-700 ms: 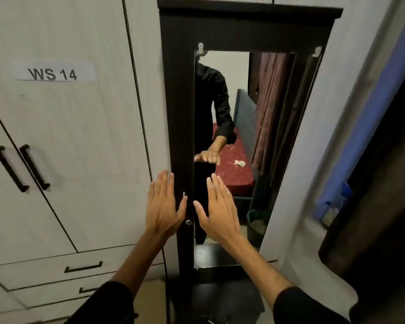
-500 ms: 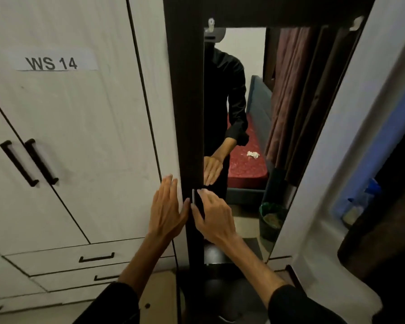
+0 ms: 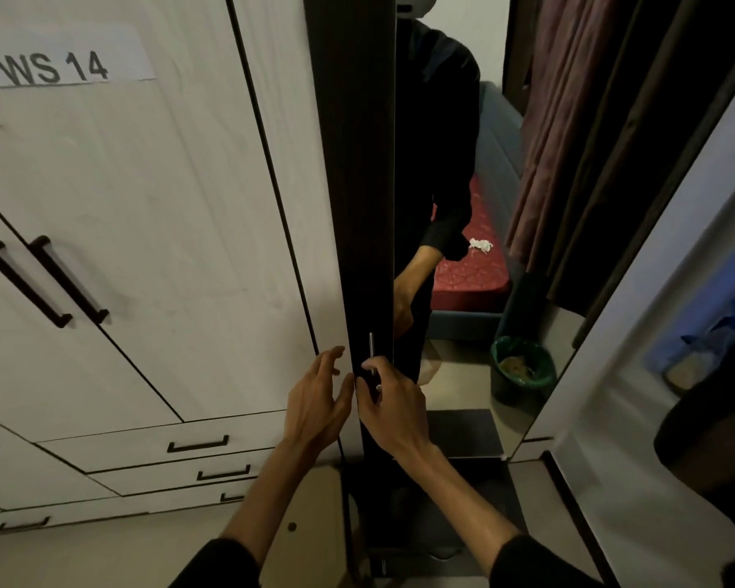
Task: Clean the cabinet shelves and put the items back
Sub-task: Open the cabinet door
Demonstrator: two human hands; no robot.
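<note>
Wardrobe (image 3: 115, 231) fronts fill the left: pale wood-grain laminate, flat and matte, with slim black bar handles and a paper label reading WS 14. Just right of them the left hand (image 3: 317, 403) hangs beside the edge of the dark cabinet door (image 3: 351, 184), fingers spread and relaxed, its grip closed on nothing; I cannot tell whether the thumb touches the door. The right hand (image 3: 393, 411) has its grip curled round the thin metal handle (image 3: 371, 348), a narrow upright bar on the door's dark, faintly grained frame. The mirror panel (image 3: 463, 354), smooth and glossy, reflects a red patterned mattress and a green bin. The shelves themselves are hidden behind this door, so the step in hand looks like opening the cabinet. Next, the door likely needs a steady outward pull on the handle, with the left hand free to catch the edge.
</note>
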